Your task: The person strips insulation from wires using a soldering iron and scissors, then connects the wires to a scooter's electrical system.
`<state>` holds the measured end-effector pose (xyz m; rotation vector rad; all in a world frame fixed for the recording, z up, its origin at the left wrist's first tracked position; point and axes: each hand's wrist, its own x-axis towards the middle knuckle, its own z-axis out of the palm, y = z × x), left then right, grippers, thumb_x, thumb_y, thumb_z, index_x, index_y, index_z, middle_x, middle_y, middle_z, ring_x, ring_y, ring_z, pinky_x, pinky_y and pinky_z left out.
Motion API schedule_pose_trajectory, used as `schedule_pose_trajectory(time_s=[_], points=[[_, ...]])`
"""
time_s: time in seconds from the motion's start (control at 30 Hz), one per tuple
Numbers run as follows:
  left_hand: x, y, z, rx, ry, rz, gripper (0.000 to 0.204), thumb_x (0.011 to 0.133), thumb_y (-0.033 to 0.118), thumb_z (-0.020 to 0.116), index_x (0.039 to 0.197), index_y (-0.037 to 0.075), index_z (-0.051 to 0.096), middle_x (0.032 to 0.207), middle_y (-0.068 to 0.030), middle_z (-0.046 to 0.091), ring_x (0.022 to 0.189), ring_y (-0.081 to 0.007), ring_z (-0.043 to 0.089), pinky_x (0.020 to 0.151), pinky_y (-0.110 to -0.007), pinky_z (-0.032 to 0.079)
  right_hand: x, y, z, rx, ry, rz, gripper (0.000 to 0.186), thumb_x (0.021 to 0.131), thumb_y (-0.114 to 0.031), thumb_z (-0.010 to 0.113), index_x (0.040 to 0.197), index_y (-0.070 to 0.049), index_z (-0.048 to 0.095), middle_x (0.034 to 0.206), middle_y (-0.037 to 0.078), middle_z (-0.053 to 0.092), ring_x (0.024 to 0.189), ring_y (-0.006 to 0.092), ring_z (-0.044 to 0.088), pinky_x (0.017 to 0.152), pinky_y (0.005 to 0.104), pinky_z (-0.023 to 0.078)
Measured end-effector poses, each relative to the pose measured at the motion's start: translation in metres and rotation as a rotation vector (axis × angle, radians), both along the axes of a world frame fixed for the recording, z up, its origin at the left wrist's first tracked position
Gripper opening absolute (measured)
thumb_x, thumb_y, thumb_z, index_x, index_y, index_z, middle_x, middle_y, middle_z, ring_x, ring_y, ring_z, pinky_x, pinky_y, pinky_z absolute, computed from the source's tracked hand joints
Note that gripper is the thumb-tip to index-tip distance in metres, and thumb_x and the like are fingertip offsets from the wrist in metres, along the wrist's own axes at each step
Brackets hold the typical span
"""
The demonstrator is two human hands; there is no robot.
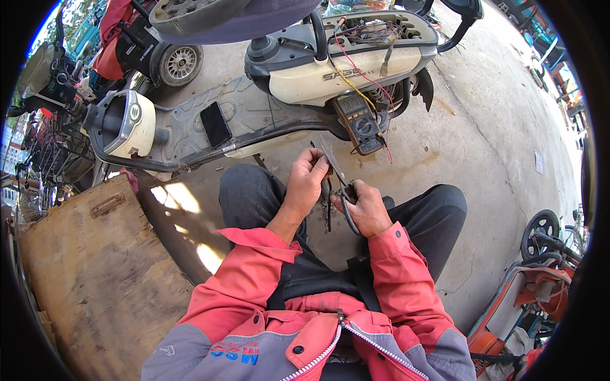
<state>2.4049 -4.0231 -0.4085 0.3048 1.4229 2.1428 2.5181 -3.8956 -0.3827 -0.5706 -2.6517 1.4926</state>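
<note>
My right hand (363,208) is wrapped round the dark handles of a pair of scissors (333,160), whose metal blades point up and away from me, slightly parted. Close beside the blades, my left hand (306,181) is closed in a pinch between thumb and forefinger. From it a thin dark wire (328,206) hangs down between my knees; the pinched end is too small to make out. Just beyond my hands, a multimeter (358,122) leans against the side of a cream electric scooter (298,86), with red and yellow leads running up to its opened top.
A black phone (216,124) lies on the scooter's footboard (184,130). Loose wiring (375,30) shows in the open seat compartment. A worn wooden board (101,279) stands at my left. Orange machine parts and a wheel (540,233) are on the right, on the concrete floor (489,165).
</note>
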Motion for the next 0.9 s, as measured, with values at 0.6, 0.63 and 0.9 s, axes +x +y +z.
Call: schedule_pose_trajectory(time_s=[0.6, 0.63, 0.9], points=[[0.001, 0.001, 0.009, 0.028, 0.038, 0.051, 0.027, 0.083, 0.005, 0.079, 0.093, 0.003, 0.054, 0.084, -0.0007, 0.063, 0.073, -0.0039, 0.054, 0.066, -0.020, 0.046, 0.000, 0.001, -0.010, -0.167, -0.004, -0.030, 0.052, 0.076, -0.039, 0.079, 0.075, 0.007, 0.056, 0.061, 0.017, 0.055, 0.057, 0.0215, 0.051, 0.056, 0.0388, 0.043], [0.002, 0.002, 0.009, 0.029, 0.034, 0.056, 0.027, 0.083, 0.004, 0.079, 0.092, 0.003, 0.054, 0.084, -0.0008, 0.063, 0.073, -0.0039, 0.054, 0.066, -0.020, 0.046, 0.000, 0.001, -0.010, -0.168, -0.009, -0.031, 0.052, 0.076, -0.039, 0.079, 0.075, 0.007, 0.056, 0.061, 0.017, 0.055, 0.057, 0.0214, 0.051, 0.056, 0.0387, 0.043], [0.001, 0.002, 0.010, 0.031, 0.043, 0.061, 0.027, 0.082, 0.002, 0.078, 0.089, 0.005, 0.052, 0.083, -0.0001, 0.062, 0.072, -0.0036, 0.055, 0.063, -0.019, 0.046, 0.001, 0.001, -0.010, -0.150, -0.005, -0.032, 0.051, 0.077, -0.039, 0.078, 0.076, 0.008, 0.058, 0.061, 0.017, 0.055, 0.057, 0.0209, 0.051, 0.056, 0.0381, 0.043]])
